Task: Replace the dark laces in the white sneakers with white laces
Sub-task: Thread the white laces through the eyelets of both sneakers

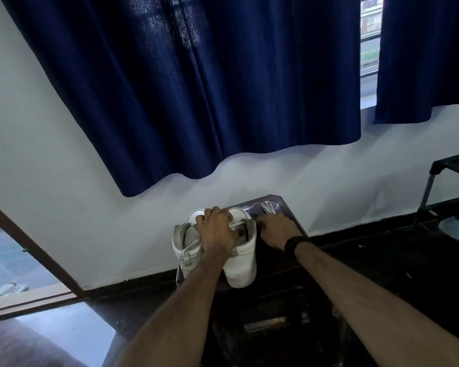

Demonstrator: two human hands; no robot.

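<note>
We see left hand, fingers curled, gripping smooth white sneakers; right hand on dark glossy table, finger state indiscernible; white laces beyond.

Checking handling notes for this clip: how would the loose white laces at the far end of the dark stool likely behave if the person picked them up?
The white laces lie in a loose bundle on the dark stool, so they would probably hang limp and floppy. They look thin, so likely very light. Strands may separate or trail unless gathered together.

White sneakers, navy curtains, black wristband, white laces, dark table
</note>
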